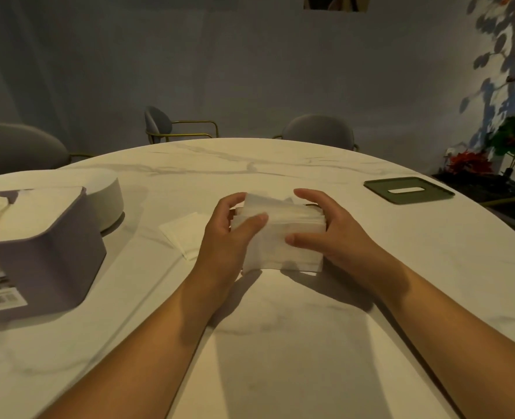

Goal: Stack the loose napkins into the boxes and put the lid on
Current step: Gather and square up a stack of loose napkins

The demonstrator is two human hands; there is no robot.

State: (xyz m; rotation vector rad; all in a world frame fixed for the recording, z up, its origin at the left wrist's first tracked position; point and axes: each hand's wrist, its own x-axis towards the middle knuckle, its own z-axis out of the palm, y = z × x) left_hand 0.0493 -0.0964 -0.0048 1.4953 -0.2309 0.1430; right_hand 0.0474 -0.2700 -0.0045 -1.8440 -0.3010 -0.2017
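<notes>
Head view: both hands meet at the middle of the marble table (280, 352), on one stack of white napkins (292, 237). The left hand (223, 237) grips the stack's left end, thumb laid across the top, fingers curled round the far side. The right hand (334, 234) grips the right end the same way, thumb on the top face. The stack's near edge sags toward the table; whether it rests there or is lifted cannot be told. One loose napkin (186, 234) lies flat just left of the left hand. A purple box (53, 267) stands at the left edge, open-topped, with napkins inside. A white round container (111, 201) sits just behind it. A green lid (408, 190) with a slot lies flat at far right, well apart from hands and box. Grey chairs (319, 130) stand beyond the far rim.
</notes>
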